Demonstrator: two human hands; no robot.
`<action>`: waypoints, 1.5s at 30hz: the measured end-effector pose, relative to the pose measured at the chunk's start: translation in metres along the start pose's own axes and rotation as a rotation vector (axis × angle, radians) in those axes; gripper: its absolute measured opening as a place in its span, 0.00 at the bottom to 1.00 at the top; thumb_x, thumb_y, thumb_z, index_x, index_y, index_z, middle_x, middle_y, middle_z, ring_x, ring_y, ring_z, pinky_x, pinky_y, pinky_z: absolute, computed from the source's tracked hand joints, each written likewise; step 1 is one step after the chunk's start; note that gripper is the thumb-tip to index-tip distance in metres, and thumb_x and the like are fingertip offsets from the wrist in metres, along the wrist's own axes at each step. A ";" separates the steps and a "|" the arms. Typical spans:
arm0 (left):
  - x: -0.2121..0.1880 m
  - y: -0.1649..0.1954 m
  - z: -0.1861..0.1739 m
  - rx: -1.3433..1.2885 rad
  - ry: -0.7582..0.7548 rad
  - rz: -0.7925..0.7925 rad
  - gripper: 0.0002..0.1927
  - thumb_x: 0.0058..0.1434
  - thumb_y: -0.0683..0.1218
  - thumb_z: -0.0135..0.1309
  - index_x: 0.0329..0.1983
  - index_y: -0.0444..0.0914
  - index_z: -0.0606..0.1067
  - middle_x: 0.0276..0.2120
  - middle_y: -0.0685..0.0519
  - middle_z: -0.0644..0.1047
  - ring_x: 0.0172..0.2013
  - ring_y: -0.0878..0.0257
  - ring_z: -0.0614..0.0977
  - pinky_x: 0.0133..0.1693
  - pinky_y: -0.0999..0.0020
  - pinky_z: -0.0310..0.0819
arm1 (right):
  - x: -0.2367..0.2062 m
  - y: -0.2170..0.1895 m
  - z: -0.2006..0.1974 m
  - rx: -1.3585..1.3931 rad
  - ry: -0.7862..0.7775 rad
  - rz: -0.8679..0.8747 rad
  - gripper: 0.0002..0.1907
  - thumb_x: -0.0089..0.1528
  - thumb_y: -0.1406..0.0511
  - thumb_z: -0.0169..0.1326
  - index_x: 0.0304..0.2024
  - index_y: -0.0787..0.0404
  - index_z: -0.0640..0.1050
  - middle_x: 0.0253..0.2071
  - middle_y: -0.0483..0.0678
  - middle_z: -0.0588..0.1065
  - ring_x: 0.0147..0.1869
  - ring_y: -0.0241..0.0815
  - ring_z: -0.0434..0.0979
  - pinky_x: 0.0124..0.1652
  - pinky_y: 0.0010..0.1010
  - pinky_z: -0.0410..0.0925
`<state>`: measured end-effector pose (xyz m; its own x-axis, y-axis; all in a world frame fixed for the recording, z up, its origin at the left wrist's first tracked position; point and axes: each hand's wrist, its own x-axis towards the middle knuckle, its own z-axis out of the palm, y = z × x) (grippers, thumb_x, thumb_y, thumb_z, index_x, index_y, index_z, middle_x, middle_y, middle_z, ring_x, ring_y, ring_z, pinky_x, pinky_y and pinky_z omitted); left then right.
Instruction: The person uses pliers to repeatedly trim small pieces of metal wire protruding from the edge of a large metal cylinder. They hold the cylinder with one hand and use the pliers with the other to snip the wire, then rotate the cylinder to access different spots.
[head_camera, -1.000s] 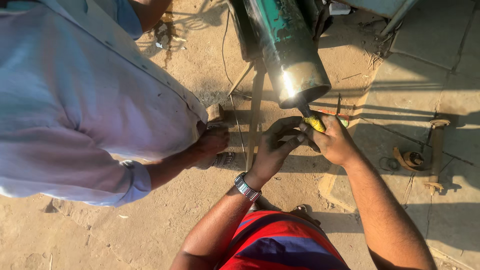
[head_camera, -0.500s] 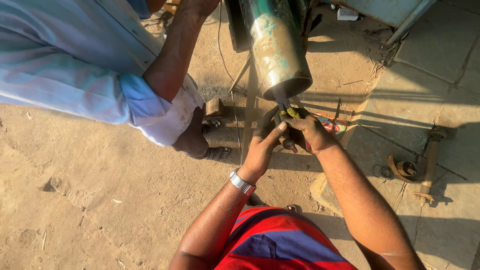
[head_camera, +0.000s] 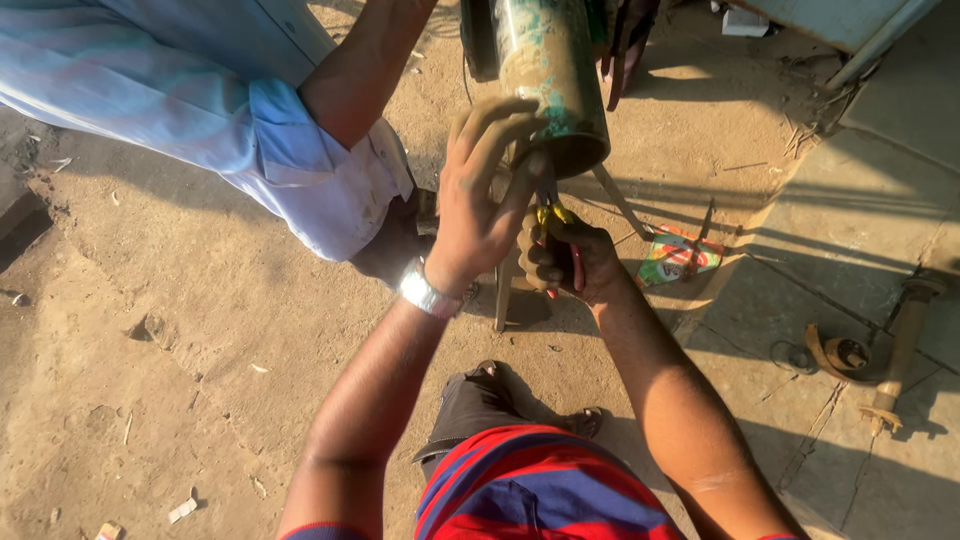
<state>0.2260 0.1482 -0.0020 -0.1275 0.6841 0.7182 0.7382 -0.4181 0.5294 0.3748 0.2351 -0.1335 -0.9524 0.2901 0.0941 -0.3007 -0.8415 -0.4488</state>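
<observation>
Green, paint-worn metal cylinder (head_camera: 548, 75) hanging at twelve o'clock, long axis running toward the camera. Left hand (head_camera: 478, 195) (nearer of the two) spread, fingers apart against its lower rim. Right hand (head_camera: 562, 255) at six o'clock below, clamped on yellow-and-red-handled pliers (head_camera: 556, 232) pointing up.

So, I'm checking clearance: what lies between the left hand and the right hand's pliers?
Nothing: in the head view the left hand lies beside the pliers, under the green cylinder.

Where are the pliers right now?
In the head view, the pliers sit centre frame, gripped in the right hand, just below the green metal cylinder, beside the left hand.
</observation>
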 end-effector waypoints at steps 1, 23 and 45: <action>0.019 -0.004 -0.004 0.070 -0.081 0.116 0.14 0.72 0.45 0.56 0.59 0.40 0.76 0.64 0.48 0.74 0.67 0.51 0.70 0.68 0.55 0.67 | 0.000 0.002 0.002 -0.020 -0.053 -0.016 0.12 0.66 0.63 0.60 0.43 0.63 0.72 0.29 0.48 0.68 0.25 0.39 0.67 0.23 0.30 0.62; 0.123 -0.064 0.026 0.019 -0.549 0.505 0.15 0.66 0.51 0.47 0.43 0.43 0.83 0.48 0.50 0.82 0.57 0.51 0.77 0.64 0.45 0.54 | 0.003 0.064 0.013 -0.838 0.908 -0.810 0.08 0.70 0.63 0.51 0.44 0.60 0.76 0.34 0.44 0.76 0.39 0.35 0.75 0.39 0.27 0.67; 0.135 -0.053 0.016 -0.016 -0.543 0.474 0.18 0.62 0.52 0.44 0.44 0.41 0.82 0.47 0.49 0.83 0.55 0.51 0.79 0.63 0.52 0.60 | 0.008 0.019 0.037 -2.023 1.237 -0.027 0.14 0.53 0.71 0.61 0.40 0.68 0.73 0.34 0.61 0.75 0.40 0.56 0.79 0.38 0.46 0.75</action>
<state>0.1807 0.2723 0.0593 0.5547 0.6254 0.5488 0.6221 -0.7498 0.2255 0.3594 0.2043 -0.1083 -0.2569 0.9624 0.0886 0.8268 0.2663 -0.4955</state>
